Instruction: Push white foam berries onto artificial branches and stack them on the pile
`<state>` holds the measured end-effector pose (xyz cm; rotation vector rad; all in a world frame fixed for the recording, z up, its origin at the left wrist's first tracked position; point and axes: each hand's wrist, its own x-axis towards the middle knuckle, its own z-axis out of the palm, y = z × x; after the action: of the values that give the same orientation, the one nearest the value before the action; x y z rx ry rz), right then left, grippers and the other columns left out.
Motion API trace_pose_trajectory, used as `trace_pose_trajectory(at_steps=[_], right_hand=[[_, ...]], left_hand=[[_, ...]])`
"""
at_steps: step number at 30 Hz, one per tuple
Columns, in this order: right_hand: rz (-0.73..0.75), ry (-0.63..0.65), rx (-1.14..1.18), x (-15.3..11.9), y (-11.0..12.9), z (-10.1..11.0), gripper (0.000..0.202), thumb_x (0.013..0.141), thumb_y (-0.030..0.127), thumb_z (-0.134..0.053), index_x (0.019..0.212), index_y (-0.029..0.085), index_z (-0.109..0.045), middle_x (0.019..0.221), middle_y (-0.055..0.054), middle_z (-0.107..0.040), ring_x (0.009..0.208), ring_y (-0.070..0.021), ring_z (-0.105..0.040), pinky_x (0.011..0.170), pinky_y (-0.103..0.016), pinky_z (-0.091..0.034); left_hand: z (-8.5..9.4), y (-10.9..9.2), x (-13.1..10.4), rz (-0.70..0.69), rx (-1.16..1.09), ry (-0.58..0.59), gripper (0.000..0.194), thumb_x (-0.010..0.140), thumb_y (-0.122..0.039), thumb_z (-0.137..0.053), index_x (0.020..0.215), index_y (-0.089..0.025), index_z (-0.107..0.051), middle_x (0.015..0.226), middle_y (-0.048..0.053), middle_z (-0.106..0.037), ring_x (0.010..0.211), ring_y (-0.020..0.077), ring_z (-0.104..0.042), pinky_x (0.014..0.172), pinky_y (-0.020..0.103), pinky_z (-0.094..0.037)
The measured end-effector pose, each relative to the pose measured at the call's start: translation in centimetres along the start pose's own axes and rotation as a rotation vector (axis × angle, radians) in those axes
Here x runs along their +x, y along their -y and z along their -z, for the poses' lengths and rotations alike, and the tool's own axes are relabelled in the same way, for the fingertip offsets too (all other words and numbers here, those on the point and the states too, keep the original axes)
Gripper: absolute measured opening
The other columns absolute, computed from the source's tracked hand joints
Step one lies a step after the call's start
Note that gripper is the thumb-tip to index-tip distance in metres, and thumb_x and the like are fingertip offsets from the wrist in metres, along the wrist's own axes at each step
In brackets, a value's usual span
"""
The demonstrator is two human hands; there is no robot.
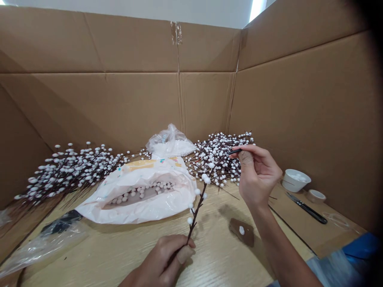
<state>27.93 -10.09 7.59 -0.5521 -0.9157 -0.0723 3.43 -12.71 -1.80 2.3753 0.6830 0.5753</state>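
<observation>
My left hand (173,255) is closed, thumb and finger pinching the lower end of an artificial berry branch (195,217). The dark brown branch leans up and to the right, with several white balls along it. Bare twig ends show on its lower part. Up and to the right, my right hand (259,173) pinches a thin black stick-like tool (235,151) whose tip points left; its exact kind does not show. Both thumbs have a pale wrapping. An opened white plastic bag (176,199) of loose white foam balls (143,192) lies beyond my left hand.
Piles of berry branches (74,169) lie left and right at the back, around a clear bag (170,143) of white balls. At the right are a white cup (295,180), a tape roll (316,196) and a black-handled knife (308,208). A brown piece (245,235) bears a white blob. Cardboard walls (119,99) enclose the table.
</observation>
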Motion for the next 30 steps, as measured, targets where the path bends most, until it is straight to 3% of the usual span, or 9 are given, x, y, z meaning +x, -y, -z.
trace_pose_trajectory(at_steps=[30], right_hand=[[-0.05,0.029,-0.051,-0.16,-0.42,0.21,0.009,0.083,0.017,-0.062,0.088,0.021,-0.069,0.077,0.001,-0.068,0.063,-0.0108,-0.064,0.06,-0.026,-0.055]], left_hand=[[-0.05,0.16,-0.1,0.029,0.011,-0.034,0.023,0.094,-0.027,-0.043,0.1,-0.02,-0.065,0.09,0.005,-0.072,0.084,0.0167,-0.066,0.078,0.021,-0.047]])
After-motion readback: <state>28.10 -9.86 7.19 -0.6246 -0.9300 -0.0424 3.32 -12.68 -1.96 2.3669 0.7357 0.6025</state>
